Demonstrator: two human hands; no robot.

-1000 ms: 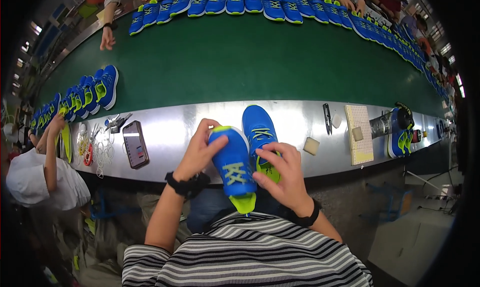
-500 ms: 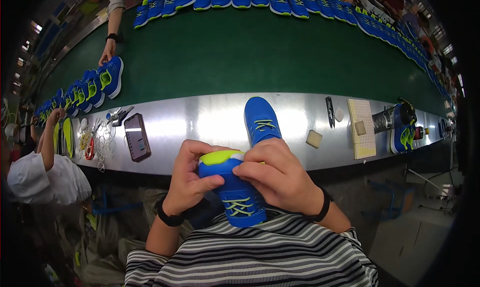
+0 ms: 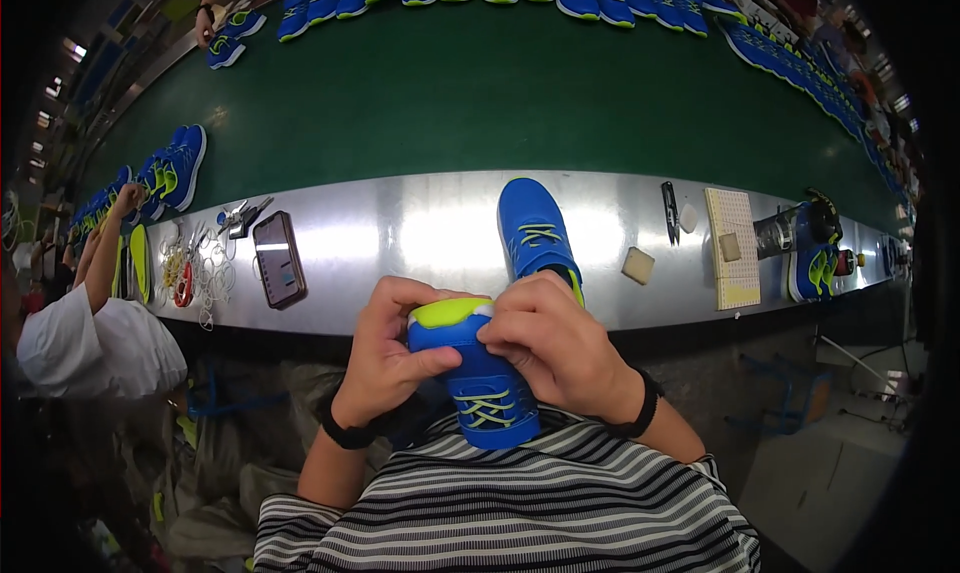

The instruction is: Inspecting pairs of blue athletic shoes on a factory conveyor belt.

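Observation:
A blue sports shoe (image 3: 462, 358) with lime laces is held in front of my striped shirt, its laces toward me. Its far end has a lime-green part (image 3: 447, 313) with a bit of white at the edge. My left hand (image 3: 395, 348) is wrapped around that end, thumb pressed on the blue upper and fingers behind. My right hand (image 3: 560, 348) pinches the edge beside the white bit, fingertips together; anything small between them is hidden. Just beyond my right hand, a second blue shoe (image 3: 533, 228) lies on the metal bench, toe pointing away.
The metal bench edge (image 3: 420, 243) carries a phone (image 3: 280, 258), keys (image 3: 240, 216), tangled bands (image 3: 205, 273), a black thread snipper (image 3: 670, 213), a tan block (image 3: 638, 265) and a yellow pad (image 3: 733, 253). Shoes line the green belt (image 3: 400, 103). A co-worker's hand (image 3: 205, 25) holds shoes at far left.
The co-worker's hand at the left has gone farther away with shoes. The view has shifted slightly. My hands keep nearly the same hold on the shoe.

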